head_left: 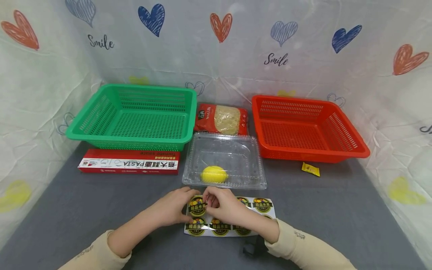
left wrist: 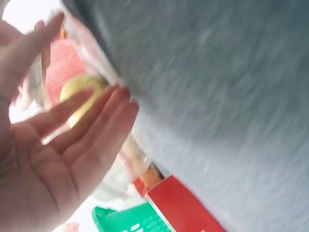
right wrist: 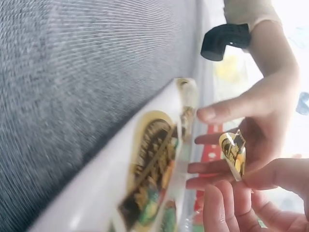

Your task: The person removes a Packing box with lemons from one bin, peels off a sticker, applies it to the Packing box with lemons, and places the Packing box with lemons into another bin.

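Note:
A white sheet point(head_left: 231, 233) of round black-and-gold fruit stickers lies on the grey cloth in front of me. My right hand point(head_left: 224, 204) is above its left half, pinching one peeled sticker point(right wrist: 232, 152) between thumb and fingers; in the right wrist view the sticker is bent into a curl. My left hand point(head_left: 172, 208) is at the sheet's left edge, thumb and fingers spread, fingertips right at the sheet. Just beyond the hands is a clear plastic box point(head_left: 236, 155), with a yellow lemon point(head_left: 214, 174) showing in its front part.
A green basket point(head_left: 131, 144) stands back left, a red basket point(head_left: 303, 154) back right. Between them lies a red food bag point(head_left: 227, 119). The pasta box point(head_left: 129, 162) lies before the green basket; a small yellow packet point(head_left: 310, 169) sits before the red one.

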`<state>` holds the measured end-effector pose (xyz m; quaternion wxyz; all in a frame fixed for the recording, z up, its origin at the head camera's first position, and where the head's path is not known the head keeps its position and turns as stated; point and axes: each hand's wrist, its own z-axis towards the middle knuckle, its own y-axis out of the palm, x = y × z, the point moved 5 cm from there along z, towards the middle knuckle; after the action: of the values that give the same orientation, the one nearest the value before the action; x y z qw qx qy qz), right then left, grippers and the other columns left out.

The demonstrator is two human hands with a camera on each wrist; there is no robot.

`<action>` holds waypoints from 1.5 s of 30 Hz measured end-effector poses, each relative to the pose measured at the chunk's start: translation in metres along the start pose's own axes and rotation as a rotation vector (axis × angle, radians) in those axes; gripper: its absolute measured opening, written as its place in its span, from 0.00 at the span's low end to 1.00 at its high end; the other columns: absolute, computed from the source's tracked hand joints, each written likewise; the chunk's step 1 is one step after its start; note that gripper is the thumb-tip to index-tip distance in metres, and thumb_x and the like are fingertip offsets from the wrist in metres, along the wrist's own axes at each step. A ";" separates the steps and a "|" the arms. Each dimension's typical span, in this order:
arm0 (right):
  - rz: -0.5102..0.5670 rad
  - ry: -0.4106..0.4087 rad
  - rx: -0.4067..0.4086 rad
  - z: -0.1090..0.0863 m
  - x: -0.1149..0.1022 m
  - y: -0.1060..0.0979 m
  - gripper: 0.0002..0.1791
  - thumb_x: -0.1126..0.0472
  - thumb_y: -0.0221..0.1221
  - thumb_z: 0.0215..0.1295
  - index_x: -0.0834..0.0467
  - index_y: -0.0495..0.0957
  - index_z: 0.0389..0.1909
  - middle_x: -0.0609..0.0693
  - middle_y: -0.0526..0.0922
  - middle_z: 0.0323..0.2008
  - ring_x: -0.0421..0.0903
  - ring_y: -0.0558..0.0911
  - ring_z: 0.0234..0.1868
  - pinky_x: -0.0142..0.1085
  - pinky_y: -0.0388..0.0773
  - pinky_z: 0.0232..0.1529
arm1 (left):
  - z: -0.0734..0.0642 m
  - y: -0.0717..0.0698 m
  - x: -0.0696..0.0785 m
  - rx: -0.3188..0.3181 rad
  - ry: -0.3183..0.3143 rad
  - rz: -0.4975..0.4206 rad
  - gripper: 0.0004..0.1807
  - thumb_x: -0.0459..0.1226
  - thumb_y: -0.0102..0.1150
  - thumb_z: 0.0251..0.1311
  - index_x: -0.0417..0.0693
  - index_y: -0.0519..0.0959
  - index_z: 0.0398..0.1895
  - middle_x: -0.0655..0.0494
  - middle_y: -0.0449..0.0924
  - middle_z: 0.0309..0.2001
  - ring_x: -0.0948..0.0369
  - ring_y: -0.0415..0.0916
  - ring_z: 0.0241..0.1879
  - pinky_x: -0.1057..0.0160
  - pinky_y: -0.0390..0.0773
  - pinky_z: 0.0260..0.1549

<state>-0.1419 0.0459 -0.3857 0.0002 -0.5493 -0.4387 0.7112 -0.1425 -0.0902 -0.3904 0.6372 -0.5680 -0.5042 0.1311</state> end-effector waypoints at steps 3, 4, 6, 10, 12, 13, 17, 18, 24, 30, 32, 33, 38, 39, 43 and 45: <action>0.002 -0.002 0.006 -0.003 -0.004 -0.006 0.08 0.71 0.57 0.54 0.56 0.74 0.33 0.42 0.73 0.24 0.34 0.73 0.24 0.28 0.73 0.25 | -0.001 -0.006 0.002 -0.030 0.018 -0.040 0.37 0.43 0.75 0.37 0.39 0.72 0.53 0.55 0.74 0.41 0.57 0.73 0.41 0.55 0.75 0.40; 0.001 -0.003 0.011 -0.004 -0.005 -0.008 0.08 0.71 0.57 0.54 0.56 0.74 0.33 0.41 0.74 0.24 0.34 0.73 0.24 0.28 0.74 0.25 | -0.002 -0.008 0.003 -0.034 0.025 -0.058 0.36 0.43 0.74 0.37 0.40 0.72 0.52 0.55 0.75 0.42 0.57 0.73 0.42 0.55 0.75 0.40; -0.009 -0.006 0.025 -0.006 -0.006 -0.012 0.08 0.70 0.57 0.54 0.56 0.74 0.33 0.41 0.74 0.24 0.35 0.74 0.25 0.28 0.74 0.25 | -0.003 -0.012 0.005 -0.036 0.039 -0.085 0.34 0.44 0.73 0.39 0.41 0.73 0.51 0.56 0.76 0.42 0.57 0.73 0.43 0.56 0.75 0.40; -0.015 -0.014 0.060 -0.010 -0.009 -0.021 0.08 0.71 0.57 0.54 0.56 0.74 0.33 0.42 0.75 0.25 0.35 0.74 0.26 0.29 0.75 0.27 | -0.005 -0.019 0.009 -0.019 0.065 -0.131 0.30 0.47 0.72 0.41 0.44 0.74 0.48 0.60 0.76 0.40 0.58 0.74 0.40 0.59 0.76 0.38; -0.015 -0.021 0.078 -0.011 -0.011 -0.025 0.08 0.72 0.57 0.53 0.57 0.75 0.33 0.42 0.75 0.25 0.36 0.74 0.26 0.30 0.75 0.28 | -0.005 -0.022 0.011 -0.007 0.066 -0.150 0.30 0.48 0.71 0.42 0.44 0.74 0.47 0.60 0.76 0.39 0.59 0.74 0.39 0.60 0.76 0.37; -0.009 -0.022 0.086 -0.012 -0.011 -0.027 0.09 0.72 0.57 0.53 0.58 0.75 0.33 0.42 0.76 0.26 0.36 0.75 0.27 0.31 0.75 0.28 | -0.006 -0.023 0.011 0.000 0.062 -0.160 0.29 0.49 0.71 0.42 0.44 0.74 0.46 0.59 0.76 0.39 0.58 0.75 0.39 0.60 0.76 0.36; 0.017 -0.016 0.114 -0.013 -0.012 -0.036 0.09 0.72 0.57 0.53 0.58 0.75 0.34 0.44 0.77 0.28 0.38 0.75 0.28 0.31 0.76 0.26 | -0.005 -0.029 0.014 0.034 0.048 -0.220 0.27 0.48 0.70 0.44 0.44 0.73 0.43 0.56 0.76 0.38 0.58 0.75 0.37 0.61 0.76 0.35; 0.019 -0.011 0.121 -0.014 -0.012 -0.038 0.09 0.72 0.58 0.53 0.58 0.75 0.34 0.45 0.77 0.28 0.38 0.75 0.28 0.30 0.76 0.26 | -0.004 -0.030 0.015 0.047 0.047 -0.234 0.25 0.48 0.69 0.44 0.44 0.73 0.42 0.56 0.76 0.37 0.58 0.75 0.37 0.62 0.77 0.34; 0.003 -0.010 0.163 -0.015 -0.014 -0.052 0.09 0.71 0.58 0.53 0.57 0.75 0.35 0.44 0.77 0.27 0.38 0.76 0.28 0.32 0.77 0.27 | 0.002 -0.044 0.018 0.167 0.059 -0.340 0.17 0.43 0.67 0.49 0.46 0.73 0.38 0.58 0.76 0.33 0.64 0.76 0.30 0.68 0.77 0.25; -0.009 -0.011 0.210 -0.014 -0.015 -0.065 0.09 0.70 0.59 0.53 0.57 0.75 0.34 0.46 0.78 0.28 0.39 0.77 0.29 0.33 0.78 0.29 | 0.011 -0.055 0.019 0.257 0.059 -0.449 0.16 0.40 0.67 0.50 0.43 0.73 0.36 0.57 0.76 0.30 0.66 0.76 0.26 0.67 0.77 0.24; -0.001 -0.003 0.227 -0.013 -0.014 -0.069 0.08 0.70 0.59 0.54 0.56 0.75 0.35 0.47 0.79 0.28 0.39 0.76 0.30 0.34 0.78 0.30 | 0.014 -0.058 0.020 0.275 0.045 -0.472 0.16 0.40 0.67 0.49 0.42 0.73 0.35 0.56 0.75 0.29 0.65 0.76 0.26 0.66 0.77 0.25; 0.003 0.002 0.237 -0.013 -0.014 -0.071 0.08 0.69 0.59 0.54 0.56 0.75 0.35 0.47 0.79 0.28 0.39 0.77 0.30 0.34 0.78 0.30 | 0.016 -0.059 0.020 0.281 0.039 -0.481 0.16 0.40 0.67 0.49 0.42 0.73 0.36 0.56 0.75 0.29 0.65 0.76 0.26 0.66 0.77 0.25; 0.016 0.020 0.290 -0.011 -0.010 -0.083 0.07 0.68 0.59 0.55 0.56 0.76 0.34 0.47 0.79 0.29 0.40 0.77 0.30 0.36 0.78 0.31 | 0.026 -0.066 0.022 0.331 0.033 -0.509 0.14 0.37 0.66 0.50 0.40 0.73 0.36 0.55 0.76 0.29 0.64 0.77 0.27 0.67 0.78 0.29; 0.015 0.023 0.302 -0.011 -0.009 -0.085 0.07 0.68 0.60 0.55 0.56 0.76 0.34 0.47 0.79 0.28 0.40 0.77 0.30 0.36 0.78 0.31 | 0.029 -0.068 0.022 0.343 0.033 -0.513 0.13 0.36 0.65 0.51 0.40 0.73 0.36 0.55 0.76 0.29 0.63 0.77 0.28 0.67 0.78 0.29; 0.023 0.023 0.338 -0.007 -0.006 -0.095 0.07 0.68 0.60 0.55 0.57 0.76 0.34 0.47 0.79 0.29 0.41 0.77 0.30 0.39 0.78 0.30 | 0.039 -0.073 0.023 0.384 0.022 -0.535 0.11 0.35 0.63 0.53 0.40 0.73 0.37 0.54 0.77 0.29 0.62 0.77 0.29 0.65 0.78 0.31; 0.030 0.017 0.352 -0.004 -0.004 -0.100 0.07 0.69 0.61 0.55 0.57 0.76 0.34 0.47 0.79 0.29 0.42 0.77 0.31 0.39 0.78 0.31 | 0.045 -0.074 0.022 0.399 0.011 -0.534 0.12 0.35 0.62 0.54 0.40 0.73 0.38 0.54 0.78 0.30 0.62 0.77 0.28 0.64 0.78 0.30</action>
<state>-0.1849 0.1081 -0.3205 0.0893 -0.5535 -0.2992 0.7721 -0.1980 -0.0710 -0.3226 0.7504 -0.2804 -0.5962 0.0529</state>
